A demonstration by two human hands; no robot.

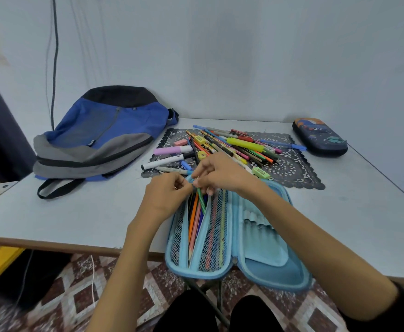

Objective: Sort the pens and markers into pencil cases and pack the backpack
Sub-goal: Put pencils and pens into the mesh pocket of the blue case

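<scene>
Knees (189, 312): mine, in black, under the desk edge, nearest the camera.
Light blue pencil case (268, 259): task thing, lies open flat, near end hanging over the desk (76, 212) edge toward me; probably pulled close so both hands reach in.
Mesh pocket (216, 226): left half of the case, several pencils already lying lengthwise inside, an orange pencil (192, 219) among them.
Left hand (165, 195): fingers curled, pinching at the case's far rim; my guess is it holds the pocket mouth open.
Right hand (222, 174): fingers pinched on the top end of a green pencil (201, 200), tip angled down into the pocket, so it is being fed in.
Loose pens and markers (234, 144): unsorted heap just beyond my hands, on a black lace mat (299, 168); most of the sorting is left.
Backpack (100, 137): blue and grey, flat on the desk, far left, zipped as far as I can tell, not packed yet.
Dark pencil case (319, 137): far right, closed, well apart from the heap; likely for the markers.
</scene>
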